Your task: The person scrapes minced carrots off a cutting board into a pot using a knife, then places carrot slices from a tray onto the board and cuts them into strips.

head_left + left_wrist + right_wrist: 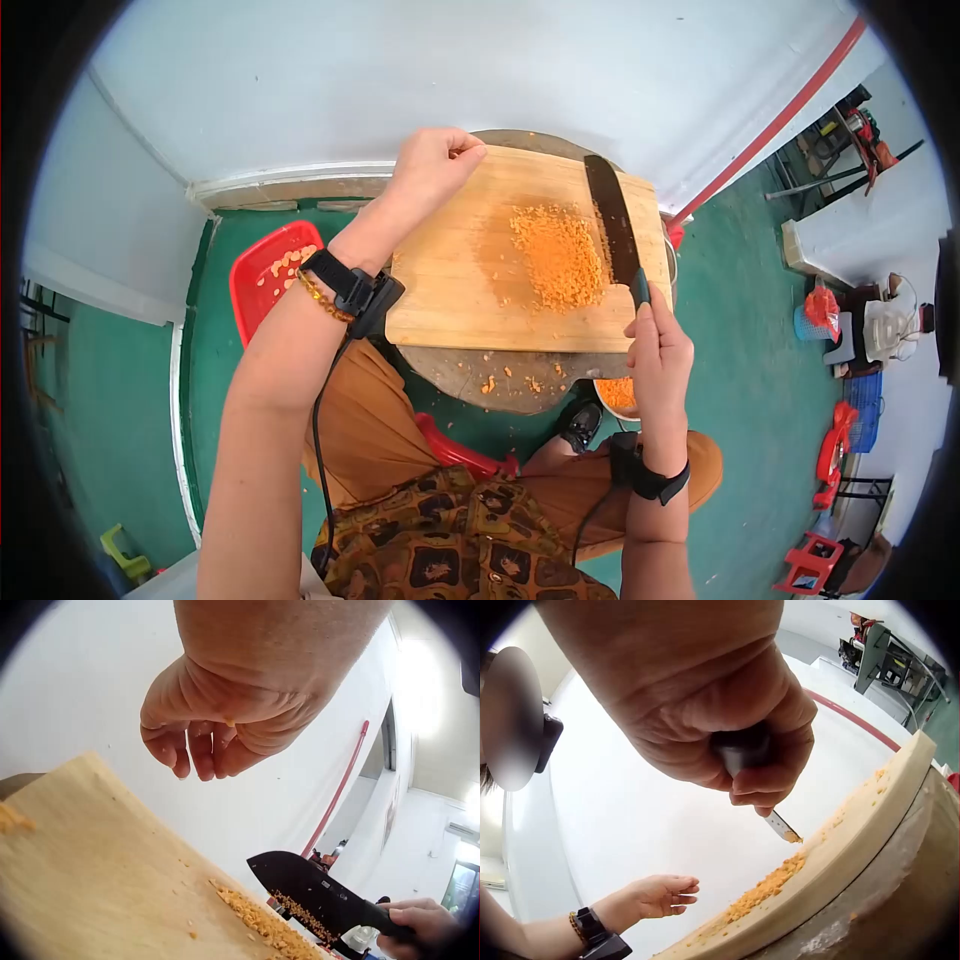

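Dark broad-bladed knife (614, 222) (crumb-flecked) beside finely chopped orange bits (558, 262), spread on pale wooden board (440, 300)

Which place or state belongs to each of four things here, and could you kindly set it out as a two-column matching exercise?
Column one
1. Knife
2. Board
3. Tray
4. Left hand

Column two
A. Red, with small pieces inside
B. Raised by the board's far left corner
C. Gripped by the right hand
D. Lies under a patch of orange crumbs

Pairs: 1-C, 2-D, 3-A, 4-B.
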Motion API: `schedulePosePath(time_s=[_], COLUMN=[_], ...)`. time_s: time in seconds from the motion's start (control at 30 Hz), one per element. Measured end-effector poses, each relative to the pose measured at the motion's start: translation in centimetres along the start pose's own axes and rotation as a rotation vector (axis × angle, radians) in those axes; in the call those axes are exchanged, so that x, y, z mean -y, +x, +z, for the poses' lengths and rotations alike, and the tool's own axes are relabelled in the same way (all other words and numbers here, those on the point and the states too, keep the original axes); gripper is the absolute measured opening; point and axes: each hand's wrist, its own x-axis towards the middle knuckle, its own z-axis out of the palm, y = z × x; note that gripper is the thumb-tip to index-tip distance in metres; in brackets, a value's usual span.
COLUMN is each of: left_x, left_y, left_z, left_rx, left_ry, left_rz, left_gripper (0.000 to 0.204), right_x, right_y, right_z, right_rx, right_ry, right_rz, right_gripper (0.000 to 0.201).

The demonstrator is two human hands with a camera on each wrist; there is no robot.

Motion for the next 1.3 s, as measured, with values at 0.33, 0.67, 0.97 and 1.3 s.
schedulePosePath(time_s=[0.33, 0.67, 0.97, 1.3], left_x=[-0.3, 0.3, 0.1, 0.2], left_y=[0.0, 0.0, 0.1, 0.2], left_z=[-0.3, 0.0, 0.2, 0.1], left_rx=[-0.019, -0.027, 0.001, 0.003], left_ry=[-0.005, -0.019, 0.006, 0.046], left_rz=[0.012, 0.024, 0.017, 0.026], left_gripper=[0.026, 0.025, 0.026, 0.027], right_x=[-1.0, 1.9, 1.7, 1.9], right_y=[-0.5, -1.7, -1.5, -1.8], right_z=[1.2, 2.5, 2.6, 2.9], right_rx=[-0.034, 0.1, 0.11, 0.146], right_ry=[-0.205, -0.035, -0.012, -0.035], right_rz=[-0.133, -0.155, -0.121, -0.118], right_gripper=[0.036, 0.033, 0.033, 0.032])
